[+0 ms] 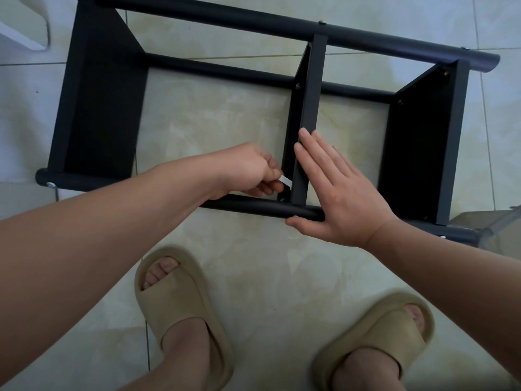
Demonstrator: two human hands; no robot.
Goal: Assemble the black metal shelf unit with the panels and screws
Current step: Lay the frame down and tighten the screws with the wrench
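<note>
My left hand point(253, 170) hid most of the small silvery tool point(285, 181). Shelf unit point(310, 108) top-left corner ran off frame.

No legible text or labels anywhere

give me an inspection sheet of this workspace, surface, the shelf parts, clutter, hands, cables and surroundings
Surface: pale glossy tiled floor, shelf lying on it.
Job's things: black metal shelf unit on its side, three panels between round tubes; screw at the middle panel.
Clutter: nothing seen.
Hands: left hand pinches a small silvery tool near that screw; right hand flat against the middle panel and front tube.
Cables: nothing seen.
Surroundings: beige slide sandals; white object top left; clear plastic item at right.
</note>
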